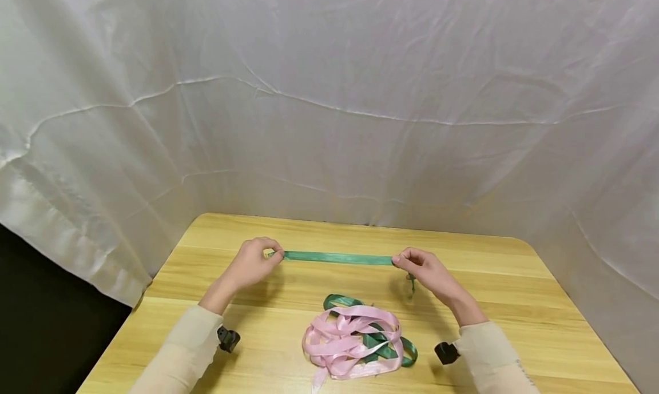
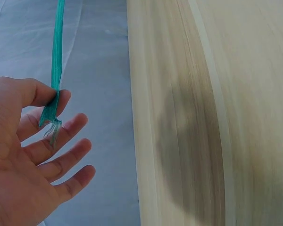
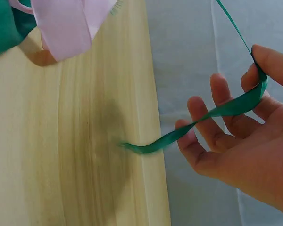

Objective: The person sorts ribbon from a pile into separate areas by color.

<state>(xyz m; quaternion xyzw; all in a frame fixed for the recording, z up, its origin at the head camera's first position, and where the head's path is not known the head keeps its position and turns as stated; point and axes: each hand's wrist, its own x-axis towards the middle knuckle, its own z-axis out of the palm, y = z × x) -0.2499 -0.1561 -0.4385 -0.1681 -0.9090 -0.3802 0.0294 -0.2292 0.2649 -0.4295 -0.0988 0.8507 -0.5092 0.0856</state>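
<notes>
A green ribbon [image 1: 337, 258] stretches taut and nearly level between both hands above the wooden table. My left hand [image 1: 255, 261] pinches one end between thumb and index finger; in the left wrist view a frayed tip [image 2: 53, 129] sticks out below the pinch, the other fingers spread. My right hand [image 1: 426, 271] pinches the ribbon the same way, and a loose twisted tail [image 3: 236, 104] hangs past its fingers. Between the forearms, nearer the body, lies a loose heap of pink ribbon [image 1: 329, 344] tangled with darker green ribbon [image 1: 409, 353].
The wooden table [image 1: 515, 302] has rounded back corners. Pale fabric [image 1: 360, 125] hangs behind it and along both sides. A dark area [image 1: 46, 314] lies off the left edge. Small black cameras [image 1: 228, 339] sit at the wrists over beige sleeves [image 1: 177, 348].
</notes>
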